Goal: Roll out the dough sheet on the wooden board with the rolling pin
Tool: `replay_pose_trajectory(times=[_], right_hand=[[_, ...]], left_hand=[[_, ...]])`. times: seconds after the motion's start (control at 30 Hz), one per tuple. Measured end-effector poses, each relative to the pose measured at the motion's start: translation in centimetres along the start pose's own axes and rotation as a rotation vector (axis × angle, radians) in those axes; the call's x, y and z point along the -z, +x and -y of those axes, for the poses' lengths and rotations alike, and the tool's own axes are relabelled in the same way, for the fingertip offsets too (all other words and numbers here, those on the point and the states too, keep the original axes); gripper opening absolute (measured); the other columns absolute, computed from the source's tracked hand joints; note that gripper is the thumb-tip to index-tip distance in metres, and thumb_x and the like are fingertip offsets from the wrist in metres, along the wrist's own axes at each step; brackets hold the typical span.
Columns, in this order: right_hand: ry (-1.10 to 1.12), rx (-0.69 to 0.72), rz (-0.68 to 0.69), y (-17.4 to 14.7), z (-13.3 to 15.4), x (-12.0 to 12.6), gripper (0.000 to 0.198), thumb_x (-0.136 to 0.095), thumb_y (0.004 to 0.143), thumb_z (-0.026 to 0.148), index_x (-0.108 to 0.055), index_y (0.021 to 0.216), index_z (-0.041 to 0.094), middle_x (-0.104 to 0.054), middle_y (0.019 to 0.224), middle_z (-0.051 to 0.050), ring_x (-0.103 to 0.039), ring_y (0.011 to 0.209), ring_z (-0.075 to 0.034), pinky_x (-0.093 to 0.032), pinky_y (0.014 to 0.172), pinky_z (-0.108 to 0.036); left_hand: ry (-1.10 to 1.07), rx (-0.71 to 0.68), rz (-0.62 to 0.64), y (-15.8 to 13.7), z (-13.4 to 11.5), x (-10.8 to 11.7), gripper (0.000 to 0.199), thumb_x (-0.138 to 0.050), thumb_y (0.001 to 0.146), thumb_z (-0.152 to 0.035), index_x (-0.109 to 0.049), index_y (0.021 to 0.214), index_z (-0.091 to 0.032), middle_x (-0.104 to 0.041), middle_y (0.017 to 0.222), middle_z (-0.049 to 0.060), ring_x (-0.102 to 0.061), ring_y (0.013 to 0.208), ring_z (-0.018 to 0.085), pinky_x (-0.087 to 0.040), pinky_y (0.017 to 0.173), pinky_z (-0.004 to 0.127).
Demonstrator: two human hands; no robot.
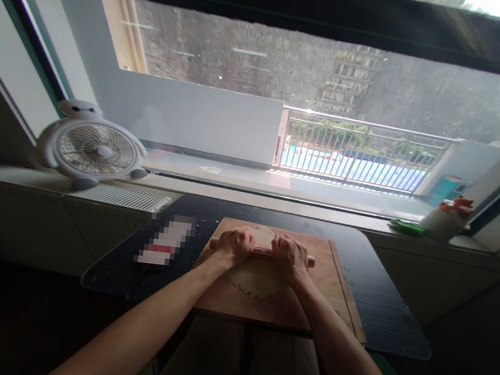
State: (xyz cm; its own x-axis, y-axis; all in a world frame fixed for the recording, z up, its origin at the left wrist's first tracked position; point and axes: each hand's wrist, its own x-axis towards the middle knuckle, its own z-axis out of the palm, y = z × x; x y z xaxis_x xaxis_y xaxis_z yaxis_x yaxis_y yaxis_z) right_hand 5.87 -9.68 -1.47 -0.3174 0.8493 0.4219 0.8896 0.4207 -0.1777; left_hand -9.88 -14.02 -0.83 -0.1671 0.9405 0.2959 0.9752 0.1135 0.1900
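A wooden rolling pin [263,251] lies crosswise over a flat sheet of pale dough [258,277] with a ragged near edge. My left hand [237,242] is closed around the pin left of its middle, and my right hand [290,252] grips it on the right. Both ends of the pin stick out past my hands. Dough shows in front of the pin and also beyond it. Underneath is a wooden board [333,287], whose near edge is close to my body. My palms and the pin's covered parts are hidden.
The board rests on a dark table [382,299]. At its left lies a blurred-out pale and red item [165,241]. A white fan [101,149] stands on the sill by the window. At the far right are a pale container [445,222] and something green [408,228].
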Motion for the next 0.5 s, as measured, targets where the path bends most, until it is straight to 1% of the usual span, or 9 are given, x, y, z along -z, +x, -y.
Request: replay_pose_trajectory(times=[0.2,0.4,0.5], right_hand=[[0.013,-0.008,0.015,-1.1,0.1,0.9,0.04,-0.029,0.09,0.036,-0.064,0.076,0.022,-0.066,0.075,-0.002,-0.059,0.066,-0.012,-0.036,0.06,-0.022],[-0.007,0.029,0.009,-4.1,0.2,1.8,0.044,-0.026,0.091,0.036,-0.061,0.069,0.021,-0.064,0.072,-0.002,-0.057,0.062,-0.012,-0.034,0.059,-0.023],[-0.012,0.057,-0.012,-4.9,0.2,2.1,0.044,-0.026,0.091,0.035,-0.061,0.068,0.021,-0.064,0.072,-0.002,-0.057,0.062,-0.012,-0.033,0.058,-0.023]], left_hand=[[0.089,0.005,0.001,-0.8,-0.5,0.7,0.033,-0.035,0.082,-0.033,-0.062,0.082,-0.015,-0.066,0.08,0.009,-0.061,0.075,0.021,-0.042,0.066,0.03],[0.13,-0.005,-0.003,-3.9,-1.1,1.6,0.038,-0.031,0.082,-0.034,-0.065,0.079,-0.017,-0.067,0.079,0.01,-0.062,0.076,0.022,-0.042,0.068,0.032],[0.142,-0.003,0.014,-4.8,-1.3,1.9,0.039,-0.031,0.082,-0.034,-0.066,0.075,-0.017,-0.067,0.077,0.01,-0.062,0.073,0.022,-0.042,0.066,0.032]])
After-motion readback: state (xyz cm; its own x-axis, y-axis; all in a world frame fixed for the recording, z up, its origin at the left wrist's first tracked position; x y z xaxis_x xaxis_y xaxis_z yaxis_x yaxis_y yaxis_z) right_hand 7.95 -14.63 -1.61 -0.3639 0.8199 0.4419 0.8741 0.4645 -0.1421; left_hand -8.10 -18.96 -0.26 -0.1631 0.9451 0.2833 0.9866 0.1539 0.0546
